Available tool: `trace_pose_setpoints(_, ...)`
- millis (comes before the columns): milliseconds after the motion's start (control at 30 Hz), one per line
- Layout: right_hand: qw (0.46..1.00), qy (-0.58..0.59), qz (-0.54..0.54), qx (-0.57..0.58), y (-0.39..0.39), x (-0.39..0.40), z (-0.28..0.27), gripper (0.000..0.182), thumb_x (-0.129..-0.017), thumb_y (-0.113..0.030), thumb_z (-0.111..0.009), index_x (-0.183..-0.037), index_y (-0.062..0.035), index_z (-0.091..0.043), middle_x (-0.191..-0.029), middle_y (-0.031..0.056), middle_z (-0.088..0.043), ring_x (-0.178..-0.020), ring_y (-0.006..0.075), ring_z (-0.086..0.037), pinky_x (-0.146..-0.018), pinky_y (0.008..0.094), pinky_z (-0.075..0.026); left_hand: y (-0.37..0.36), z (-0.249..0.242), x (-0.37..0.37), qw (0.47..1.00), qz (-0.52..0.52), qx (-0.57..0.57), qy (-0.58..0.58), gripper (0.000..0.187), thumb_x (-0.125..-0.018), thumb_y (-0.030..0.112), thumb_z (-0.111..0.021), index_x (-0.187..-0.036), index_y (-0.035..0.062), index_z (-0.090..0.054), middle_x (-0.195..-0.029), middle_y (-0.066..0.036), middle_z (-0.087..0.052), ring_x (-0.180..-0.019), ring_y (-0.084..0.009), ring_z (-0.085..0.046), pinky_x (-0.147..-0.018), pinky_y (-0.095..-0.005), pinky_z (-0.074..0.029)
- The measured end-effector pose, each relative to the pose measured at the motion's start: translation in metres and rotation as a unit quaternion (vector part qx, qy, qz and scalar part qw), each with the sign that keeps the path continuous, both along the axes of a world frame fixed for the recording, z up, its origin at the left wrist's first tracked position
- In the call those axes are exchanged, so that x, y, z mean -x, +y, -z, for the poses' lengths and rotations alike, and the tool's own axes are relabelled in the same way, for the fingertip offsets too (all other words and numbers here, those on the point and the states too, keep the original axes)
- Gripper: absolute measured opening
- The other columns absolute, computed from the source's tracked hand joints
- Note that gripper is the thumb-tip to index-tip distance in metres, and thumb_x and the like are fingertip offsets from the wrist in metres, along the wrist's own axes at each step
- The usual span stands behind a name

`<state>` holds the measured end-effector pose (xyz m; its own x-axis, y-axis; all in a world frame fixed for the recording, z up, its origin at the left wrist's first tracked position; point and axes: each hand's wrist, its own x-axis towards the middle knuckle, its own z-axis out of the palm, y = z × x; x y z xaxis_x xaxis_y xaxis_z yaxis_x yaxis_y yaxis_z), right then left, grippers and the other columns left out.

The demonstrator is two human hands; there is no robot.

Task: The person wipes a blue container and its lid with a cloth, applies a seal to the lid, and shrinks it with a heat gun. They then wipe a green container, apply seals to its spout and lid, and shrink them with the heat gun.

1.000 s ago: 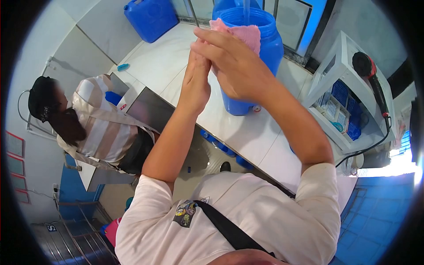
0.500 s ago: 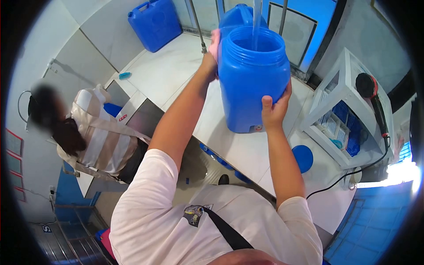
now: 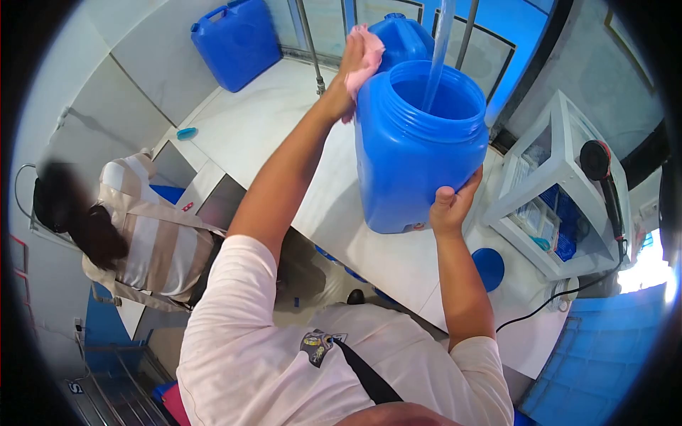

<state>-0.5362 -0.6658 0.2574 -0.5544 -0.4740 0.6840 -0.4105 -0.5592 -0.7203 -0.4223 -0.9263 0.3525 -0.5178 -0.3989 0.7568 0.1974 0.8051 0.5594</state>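
A big blue plastic drum (image 3: pixel 419 170) with a wide, uncapped threaded mouth is on the white counter, tilted slightly. My right hand (image 3: pixel 457 206) grips its lower right side, thumb in front and fingers round the edge. At its upper left side, my left hand (image 3: pixel 347 82) has a pink cloth (image 3: pixel 366 60) under the fingers, beside the rim. Something clear and long (image 3: pixel 440 53), a tube or a stream of water, comes down from above into the mouth. A round blue lid (image 3: pixel 488 269) lies on the counter near my right forearm.
Behind the drum stands a blue jerrycan (image 3: pixel 401 39); another jerrycan (image 3: pixel 238 46) is at the back left. A white cabinet (image 3: pixel 561 192) with a black corded tool (image 3: pixel 600 170) is on the right. A person in a striped top (image 3: pixel 156 227) is at the left near a sink.
My left hand has moved up the drum's left side, bringing the pink cloth to rim height. The whole view has shifted a little; the right hand keeps its grip.
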Motion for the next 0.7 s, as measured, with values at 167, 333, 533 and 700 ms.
trace_pose_setpoints(167,1.0,0.006,0.011,-0.007,0.006,-0.001,-0.001,0.118,-0.082,-0.077,-0.062,-0.153,0.0067,-0.019,-0.15,0.0195,-0.038,-0.138,0.0274,-0.042,-0.115,0.0411,-0.034,-0.035,0.027,0.022,0.964,0.084,-0.248,0.036,0.085,-0.099,0.071,-0.037,-0.151,0.0032,-0.038,-0.153,-0.016,-0.042,-0.132,-0.0268,-0.051,-0.111,-0.0378,-0.041)
trace_pose_setpoints(333,1.0,0.008,0.006,0.004,0.005,0.002,-0.001,0.119,-0.082,-0.077,-0.062,-0.153,0.0067,-0.018,-0.15,0.0196,-0.038,-0.138,0.0273,-0.042,-0.115,0.0412,-0.034,-0.003,0.12,0.02,0.864,0.112,-0.478,0.109,0.091,-0.095,0.079,-0.033,-0.148,0.0065,-0.044,-0.138,-0.015,-0.057,-0.123,-0.0276,-0.057,-0.104,-0.0403,-0.047)
trace_pose_setpoints(533,0.999,0.019,-0.02,-0.017,0.009,0.006,-0.003,0.118,-0.083,-0.077,-0.06,-0.154,0.0063,-0.016,-0.151,0.0209,-0.037,-0.139,0.0286,-0.041,-0.115,0.0415,-0.033,0.146,0.14,-0.028,0.783,0.026,-0.614,0.097,0.08,-0.103,0.066,-0.03,-0.156,0.0056,-0.026,-0.153,-0.015,-0.041,-0.137,-0.0254,-0.044,-0.112,-0.0397,-0.04)
trace_pose_setpoints(700,0.988,0.132,-0.073,-0.027,0.027,0.023,-0.023,0.092,-0.097,-0.062,-0.053,-0.153,0.0057,-0.026,-0.15,0.021,-0.04,-0.141,0.0299,-0.04,-0.115,0.0418,-0.034,0.213,0.137,-0.035,0.893,-0.072,-0.43,0.116,0.057,-0.11,0.039,-0.03,-0.152,-0.0002,-0.029,-0.156,-0.016,-0.031,-0.142,-0.0248,-0.035,-0.118,-0.0384,-0.031)
